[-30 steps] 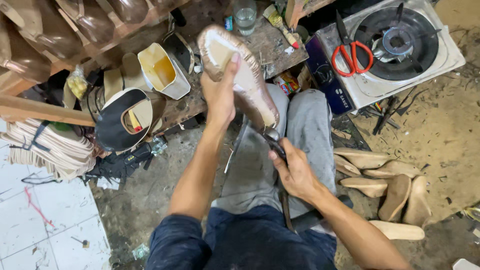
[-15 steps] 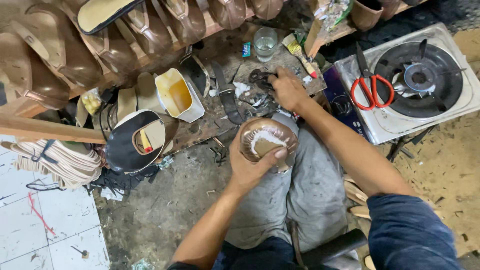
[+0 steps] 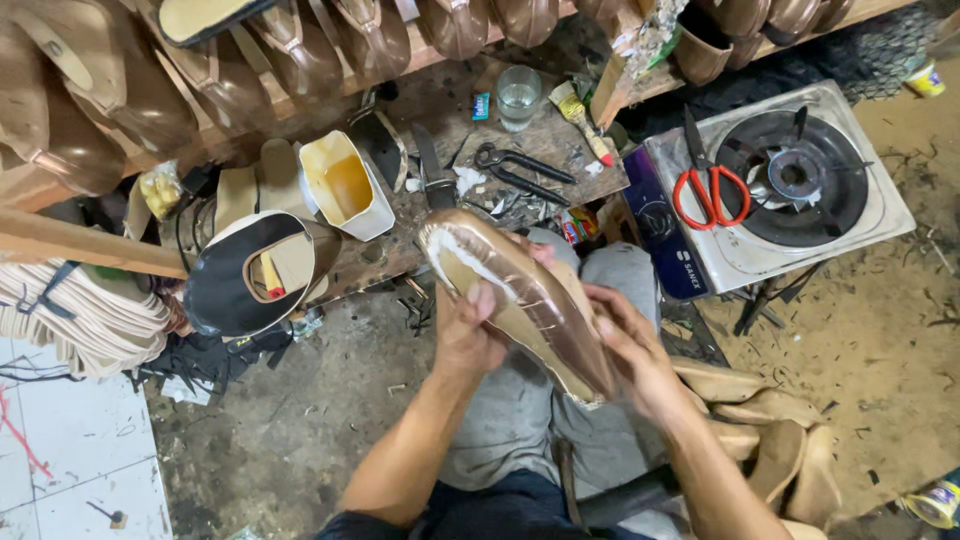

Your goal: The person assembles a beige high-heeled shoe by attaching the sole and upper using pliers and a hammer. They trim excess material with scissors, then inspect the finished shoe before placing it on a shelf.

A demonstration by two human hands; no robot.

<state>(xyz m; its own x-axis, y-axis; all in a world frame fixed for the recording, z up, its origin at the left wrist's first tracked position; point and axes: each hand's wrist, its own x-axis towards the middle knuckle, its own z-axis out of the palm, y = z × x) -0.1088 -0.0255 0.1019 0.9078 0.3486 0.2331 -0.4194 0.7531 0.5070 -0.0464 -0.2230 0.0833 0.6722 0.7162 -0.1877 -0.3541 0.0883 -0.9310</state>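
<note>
Left hand (image 3: 468,335) and right hand (image 3: 625,345) both clamped on a tan shoe last (image 3: 520,300) — underside hidden, right fingertips tucked behind its edge.

Glossy tan leather shoe (image 3: 520,300), steel stove (image 3: 790,190)

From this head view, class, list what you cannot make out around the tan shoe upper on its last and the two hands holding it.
- Tan shoe upper on its last: its far side is turned away from the head camera.
- Left hand: palm hidden against the shoe.
- Right hand: fingertips hidden behind the shoe's edge.
- Red-handled scissors on the gas stove: blade tips too dark to separate from the burner.
- Row of brown shoes: cut off by the top edge.
</note>
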